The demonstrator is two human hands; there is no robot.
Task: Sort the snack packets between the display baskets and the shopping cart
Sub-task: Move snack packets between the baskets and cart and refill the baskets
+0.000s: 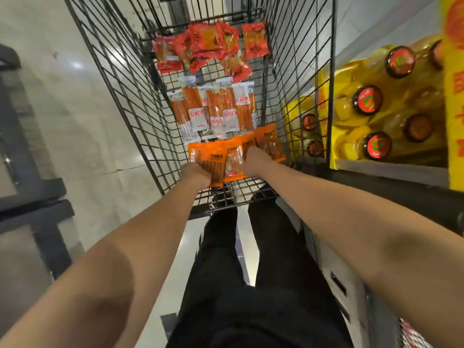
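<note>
Both my arms reach down into the black wire shopping cart (130, 101). On its floor lie three groups of snack packets: red ones (208, 43) at the far end, clear-and-white packets of orange sticks (216, 109) in the middle, and orange packets (268, 141) nearest me. My left hand (194, 175) grips an orange packet (213, 162) at its near end. My right hand (256, 159) lies curled on the neighbouring orange packets, fingers hidden beneath it.
To the right stand yellow cartons (452, 96) holding several oil bottles with red caps (367, 100) on a dark shelf. A dark rack (32, 192) stands at the left on the pale tiled floor. My dark trousers show below the cart.
</note>
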